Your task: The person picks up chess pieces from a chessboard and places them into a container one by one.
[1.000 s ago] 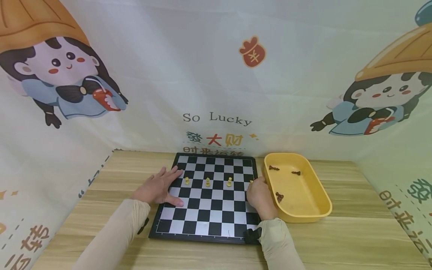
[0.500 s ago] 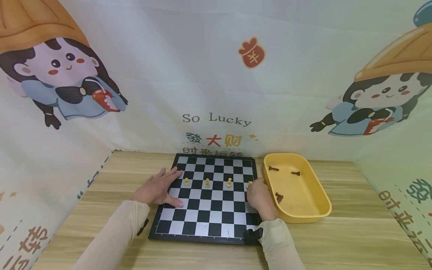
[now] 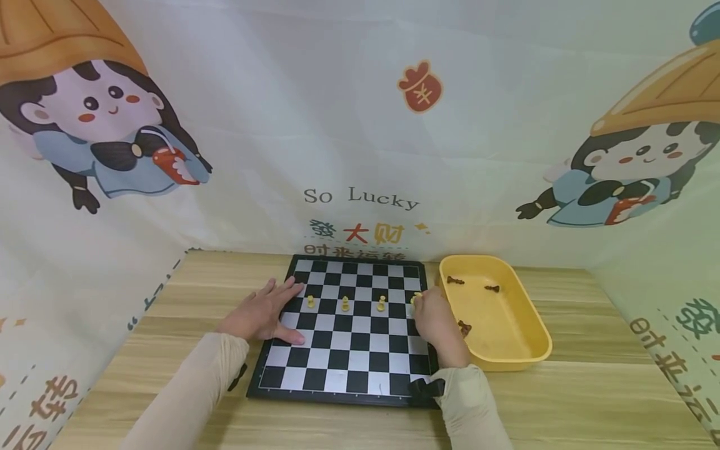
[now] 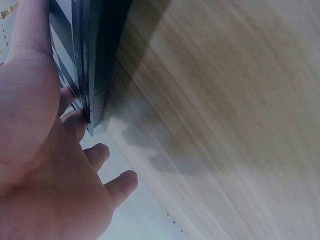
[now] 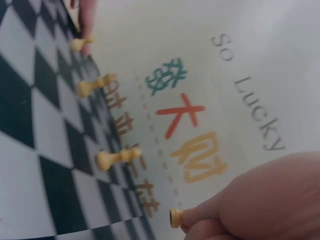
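Note:
The black-and-white chessboard (image 3: 360, 379) lies on the wooden table. Fingers spread, my left hand (image 3: 263, 314) rests on the board's left edge. At the right edge my right hand (image 3: 435, 320) pinches a pale yellow chess piece (image 5: 176, 218); in the right wrist view its round base shows and its upper part is hidden by the fingers. Three more yellow pieces stand upright in a row across the board: a short one (image 3: 311, 301) near the left hand, a taller one (image 3: 345, 304) in the middle, and another (image 3: 381, 304) closer to the right hand.
A yellow plastic tub (image 3: 523, 325) stands close to the board's right side. Inside it lie dark brown chess pieces, one (image 3: 492, 289) toward the back and one (image 3: 464, 329) partly behind the right hand. A printed cloth (image 3: 253, 125) hangs behind the table (image 3: 607, 400).
My right hand has shifted slightly up and to the right, and more of the yellow chess piece shows at its fingertips. The left hand has stayed in place.

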A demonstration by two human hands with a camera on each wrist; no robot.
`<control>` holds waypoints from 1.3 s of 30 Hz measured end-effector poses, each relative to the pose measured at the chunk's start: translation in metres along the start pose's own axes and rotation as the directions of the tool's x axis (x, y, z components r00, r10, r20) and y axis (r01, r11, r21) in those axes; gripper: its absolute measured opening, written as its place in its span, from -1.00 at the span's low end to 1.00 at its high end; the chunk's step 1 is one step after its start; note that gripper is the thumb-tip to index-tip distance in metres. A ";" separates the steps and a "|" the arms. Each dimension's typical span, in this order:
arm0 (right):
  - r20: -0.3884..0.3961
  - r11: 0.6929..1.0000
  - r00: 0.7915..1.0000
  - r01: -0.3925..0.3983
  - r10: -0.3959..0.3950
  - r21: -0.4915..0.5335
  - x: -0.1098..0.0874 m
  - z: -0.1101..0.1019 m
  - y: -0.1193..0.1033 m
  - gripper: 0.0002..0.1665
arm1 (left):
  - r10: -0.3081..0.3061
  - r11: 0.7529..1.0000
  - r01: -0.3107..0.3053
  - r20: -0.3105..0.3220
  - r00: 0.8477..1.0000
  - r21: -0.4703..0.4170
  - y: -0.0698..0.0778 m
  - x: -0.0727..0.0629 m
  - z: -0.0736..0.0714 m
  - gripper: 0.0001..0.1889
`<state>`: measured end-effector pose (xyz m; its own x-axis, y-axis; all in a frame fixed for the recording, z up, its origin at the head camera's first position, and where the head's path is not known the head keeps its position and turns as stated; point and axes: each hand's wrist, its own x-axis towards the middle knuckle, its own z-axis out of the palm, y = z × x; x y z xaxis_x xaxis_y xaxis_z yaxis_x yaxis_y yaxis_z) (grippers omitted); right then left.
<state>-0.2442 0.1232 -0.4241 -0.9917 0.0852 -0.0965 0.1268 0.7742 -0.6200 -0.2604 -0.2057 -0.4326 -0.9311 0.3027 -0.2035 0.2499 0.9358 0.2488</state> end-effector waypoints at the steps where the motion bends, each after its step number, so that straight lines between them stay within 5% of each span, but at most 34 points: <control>1: -0.001 1.000 1.000 -0.003 0.003 0.020 -0.002 -0.002 -0.001 -0.70 | 0.003 1.000 -0.003 -0.001 1.000 0.001 0.000 0.000 0.000 0.28; 13: -0.017 0.983 0.996 0.088 -0.086 0.163 -0.024 -0.037 -0.016 -0.68 | -0.001 1.000 0.001 0.008 1.000 0.006 0.000 0.001 -0.001 0.29; 24: -0.062 0.954 0.997 0.053 -0.036 0.296 -0.031 -0.057 -0.015 -0.61 | 0.004 1.000 -0.004 0.001 1.000 0.002 0.000 0.000 0.000 0.29; 39: -0.144 0.940 0.988 0.095 -0.049 0.329 -0.031 -0.074 -0.002 -0.67 | 0.030 0.999 -0.030 -0.015 0.999 0.021 -0.005 0.003 0.003 0.30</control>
<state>-0.2150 0.1655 -0.3622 -0.9895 0.1366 0.0474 0.0325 0.5293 -0.8478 -0.2639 -0.2085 -0.4372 -0.9270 0.3282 -0.1813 0.2832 0.9298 0.2351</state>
